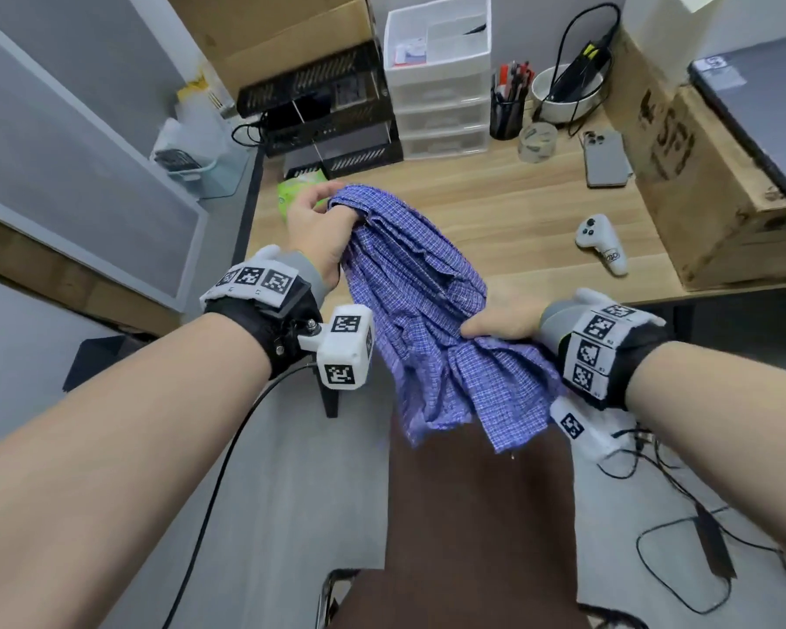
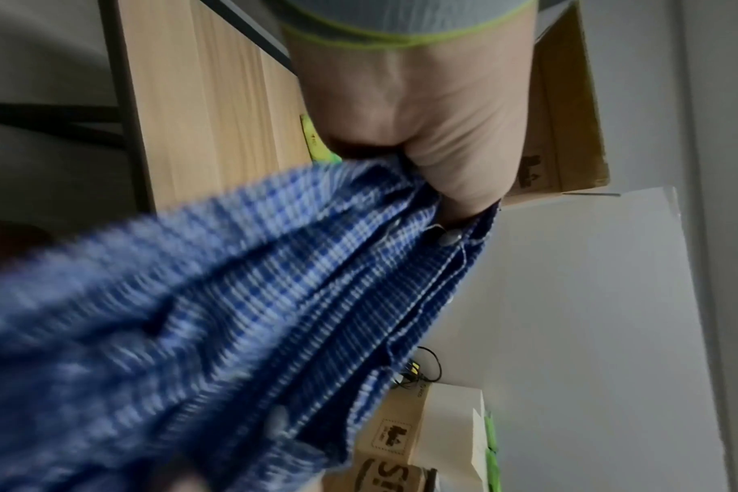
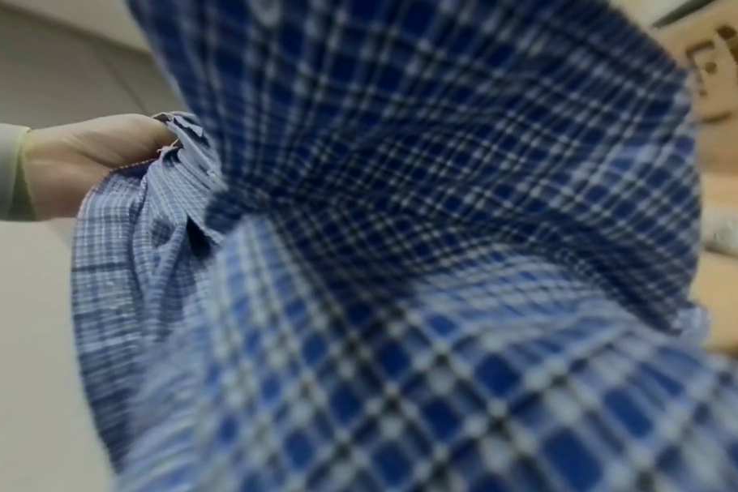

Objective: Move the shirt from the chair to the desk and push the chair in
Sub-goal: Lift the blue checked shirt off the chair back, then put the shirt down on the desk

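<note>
A blue checked shirt hangs bunched between my two hands, above the front edge of the wooden desk. My left hand grips its upper end over the desk's left part, the fingers wrapped in the cloth. Lower down, my right hand clutches a gathered fold near the desk's edge. The shirt's tail dangles over the brown chair seat below. In the left wrist view my left hand is fisted on the shirt. Cloth fills the right wrist view, pinched by my right hand.
On the desk lie a white controller, a phone, a tape roll and a green packet. A cardboard box stands at the right; drawers and black trays at the back. Cables trail on the floor.
</note>
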Tool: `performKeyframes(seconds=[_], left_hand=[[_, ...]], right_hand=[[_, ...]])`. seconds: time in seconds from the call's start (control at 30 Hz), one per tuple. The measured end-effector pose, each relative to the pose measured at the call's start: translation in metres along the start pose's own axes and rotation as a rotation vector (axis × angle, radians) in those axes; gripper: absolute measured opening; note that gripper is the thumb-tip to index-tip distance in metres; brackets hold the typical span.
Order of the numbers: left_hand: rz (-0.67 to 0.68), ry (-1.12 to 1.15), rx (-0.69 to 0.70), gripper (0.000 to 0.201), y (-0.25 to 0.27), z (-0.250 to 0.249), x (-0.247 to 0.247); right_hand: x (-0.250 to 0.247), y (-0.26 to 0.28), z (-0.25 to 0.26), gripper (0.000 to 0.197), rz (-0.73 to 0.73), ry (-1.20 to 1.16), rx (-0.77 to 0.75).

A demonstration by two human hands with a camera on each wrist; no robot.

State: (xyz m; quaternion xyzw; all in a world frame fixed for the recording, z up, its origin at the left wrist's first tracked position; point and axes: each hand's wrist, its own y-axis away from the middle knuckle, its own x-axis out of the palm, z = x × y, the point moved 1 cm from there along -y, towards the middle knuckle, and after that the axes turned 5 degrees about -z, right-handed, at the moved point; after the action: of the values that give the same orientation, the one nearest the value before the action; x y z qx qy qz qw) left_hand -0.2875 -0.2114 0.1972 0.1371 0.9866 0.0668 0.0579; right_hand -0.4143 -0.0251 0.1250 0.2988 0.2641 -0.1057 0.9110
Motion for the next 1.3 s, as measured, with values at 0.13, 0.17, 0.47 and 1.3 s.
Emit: performKeyframes(seconds=[0.13, 0.17, 0.47, 1.3], left_hand=[[0.076, -0.252, 0.128, 0.025, -0.035, 0.028, 0.003], [0.109, -0.327, 0.174, 0.026, -0.041, 0.032, 0.005], [0.136, -1.053, 0.653, 0.057, -0.126, 0.090, 0.035], [0.596, -1.645, 0.467, 0.086, -0.152, 0.242, 0.032]], right_hand=[[-0.047, -0.042, -0.002, 0.018, -0.249, 0.232, -0.064], [-0.058, -0.048, 0.000, 0.017, -0.298, 0.292, -0.081], [-0.066, -0.161, 0.009, 0.043, -0.726, 0.758, -0.157], [-0.020, -0.219, -0.109, 0.028, -0.731, 0.708, -0.014]])
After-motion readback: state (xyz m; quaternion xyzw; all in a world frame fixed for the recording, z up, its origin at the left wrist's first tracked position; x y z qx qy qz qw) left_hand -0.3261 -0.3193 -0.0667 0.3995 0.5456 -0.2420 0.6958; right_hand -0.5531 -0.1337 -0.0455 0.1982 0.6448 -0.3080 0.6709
